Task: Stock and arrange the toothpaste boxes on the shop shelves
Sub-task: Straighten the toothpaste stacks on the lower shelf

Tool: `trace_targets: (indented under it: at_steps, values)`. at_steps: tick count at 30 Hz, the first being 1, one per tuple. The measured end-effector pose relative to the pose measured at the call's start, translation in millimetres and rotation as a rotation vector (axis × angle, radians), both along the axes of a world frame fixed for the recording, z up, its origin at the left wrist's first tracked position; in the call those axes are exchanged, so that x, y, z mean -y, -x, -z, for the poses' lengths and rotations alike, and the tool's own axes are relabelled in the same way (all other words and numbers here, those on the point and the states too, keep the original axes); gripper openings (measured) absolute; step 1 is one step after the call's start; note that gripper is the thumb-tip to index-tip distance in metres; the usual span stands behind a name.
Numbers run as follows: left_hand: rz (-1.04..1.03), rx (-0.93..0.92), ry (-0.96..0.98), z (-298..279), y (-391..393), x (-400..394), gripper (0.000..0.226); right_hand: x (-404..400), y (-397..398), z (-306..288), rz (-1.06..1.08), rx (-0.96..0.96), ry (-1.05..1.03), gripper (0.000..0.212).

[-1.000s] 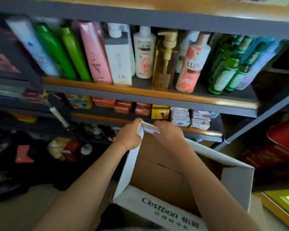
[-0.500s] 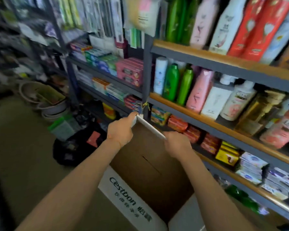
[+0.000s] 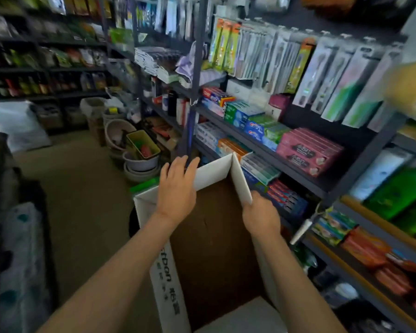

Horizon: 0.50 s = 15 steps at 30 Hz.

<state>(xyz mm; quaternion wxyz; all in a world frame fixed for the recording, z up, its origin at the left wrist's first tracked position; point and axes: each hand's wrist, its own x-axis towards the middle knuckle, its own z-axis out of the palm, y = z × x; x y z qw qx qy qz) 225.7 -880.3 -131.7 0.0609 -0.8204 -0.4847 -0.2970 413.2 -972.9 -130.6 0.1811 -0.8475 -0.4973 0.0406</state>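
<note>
Toothpaste boxes, colourful cardboard cartons (image 3: 257, 127), stacked on dark metal shelves (image 3: 298, 174) at 2 o'clock; left hand (image 3: 177, 188) and right hand (image 3: 261, 213) grip open white cardboard carton's (image 3: 216, 173) flaps, centre.

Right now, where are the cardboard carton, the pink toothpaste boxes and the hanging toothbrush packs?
cardboard carton (image 3: 214, 173): head view, on its raised white far flap.
pink toothpaste boxes (image 3: 309, 150): head view, on the stack's front face.
hanging toothbrush packs (image 3: 322, 75): head view, on a grey pack in the row.
</note>
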Motion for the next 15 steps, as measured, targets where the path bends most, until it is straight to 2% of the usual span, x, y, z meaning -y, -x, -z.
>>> trace_targets:
  at_steps: [4, 9, 11, 14, 15]
  values:
    - [-0.189, 0.085, 0.058, 25, 55, -69, 0.076, -85, 20, 27, 0.134, -0.153, -0.071, 0.025]
    - [-0.403, 0.299, 0.44, 56, 113, -176, 0.09, -232, 39, 61, 0.212, -0.389, -0.207, 0.027]
    - [-0.492, 0.371, 0.602, 62, 138, -223, 0.079, -299, 48, 67, 0.194, -0.487, -0.189, 0.027]
    - [-0.611, 0.233, 0.736, 72, 172, -288, 0.037, -396, 68, 66, 0.134, -0.581, -0.139, 0.026]
    - [-0.651, 0.204, 0.747, 75, 182, -310, 0.032, -427, 78, 64, 0.113, -0.591, -0.126, 0.025]
